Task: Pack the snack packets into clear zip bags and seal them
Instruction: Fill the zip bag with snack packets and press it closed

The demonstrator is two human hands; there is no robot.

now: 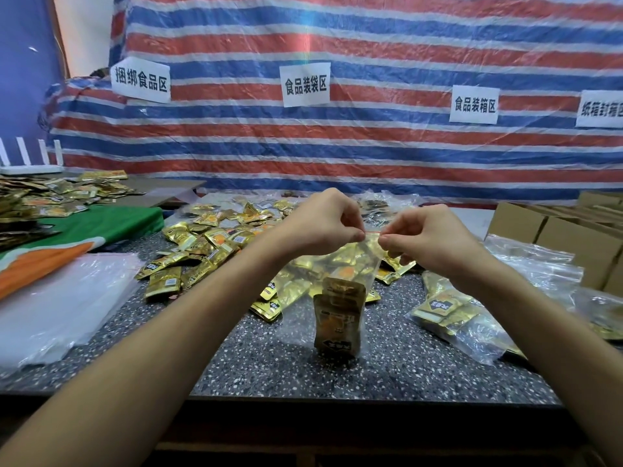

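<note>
Head view: far left of the zip bag (340, 291), a stack of empty clear bags (57, 308) lies flat, its near corner close to the front edge of the speckled table (337, 382). Between that stack and the zip bag, loose gold snack packets (202, 244) form a spread pile. The left hand (320, 220) pinches the bag's top left end, thumb and forefinger clamped on the red seal strip (371, 233). The zip bag hangs upright from this strip, with gold packets (338, 318) stacked in its lower part. Whether its bottom edge touches the table cannot be told. Bare tabletop shows from below the bag to the front edge. The right hand (428, 237) pinches the strip's right end, fingers curled together. Right of the zip bag lies a filled bag (451, 315), and beyond it stand cardboard boxes (556, 237).
</note>
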